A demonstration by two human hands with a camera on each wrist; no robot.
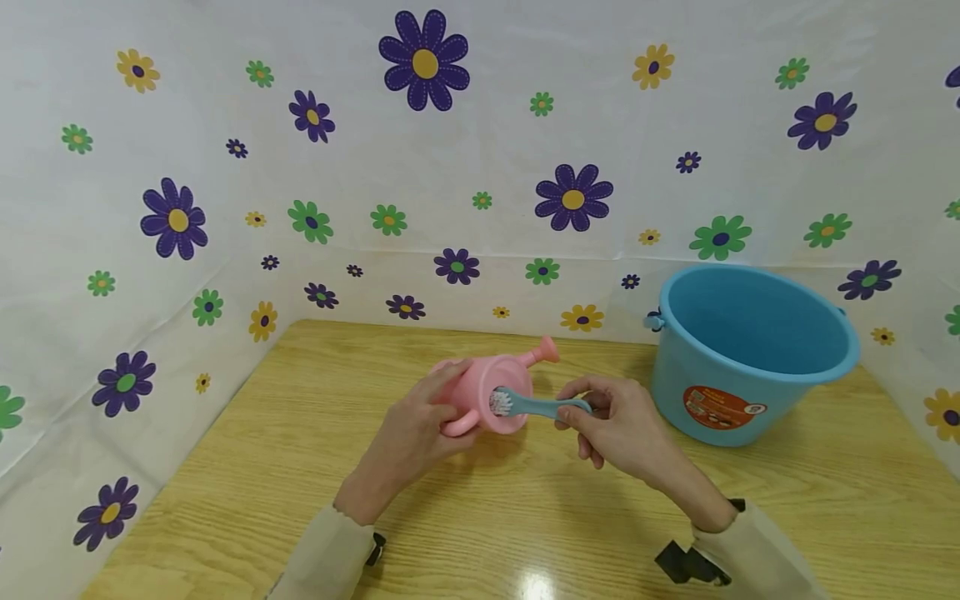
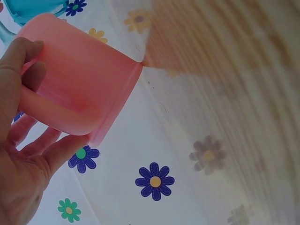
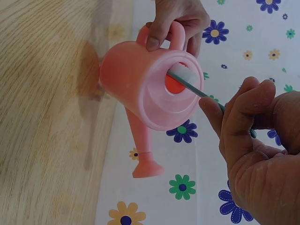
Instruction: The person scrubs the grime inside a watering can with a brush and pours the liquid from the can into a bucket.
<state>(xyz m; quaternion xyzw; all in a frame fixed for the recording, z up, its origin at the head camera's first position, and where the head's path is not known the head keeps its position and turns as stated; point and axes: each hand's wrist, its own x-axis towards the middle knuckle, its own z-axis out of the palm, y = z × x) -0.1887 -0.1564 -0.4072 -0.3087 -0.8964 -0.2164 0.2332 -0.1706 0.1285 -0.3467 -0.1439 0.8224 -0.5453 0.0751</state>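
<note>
My left hand (image 1: 415,427) grips a pink toy watering can (image 1: 468,387) by its handle and side, tipped with its open top toward the right. In the left wrist view the thumb and fingers wrap about the handle (image 2: 56,112). My right hand (image 1: 621,423) pinches the end of a small blue brush (image 1: 542,407) between thumb and fingers. The brush's white bristles (image 3: 184,75) are in the can's round opening, as the right wrist view shows. The spout (image 3: 139,136), with its flared head, points away from the left hand.
A large blue bucket (image 1: 675,379) with an orange label stands to the right of the right hand. Under everything lies a wood-grain table (image 1: 300,475). A white cloth (image 1: 337,142) printed with flowers rises behind the table and along both sides.
</note>
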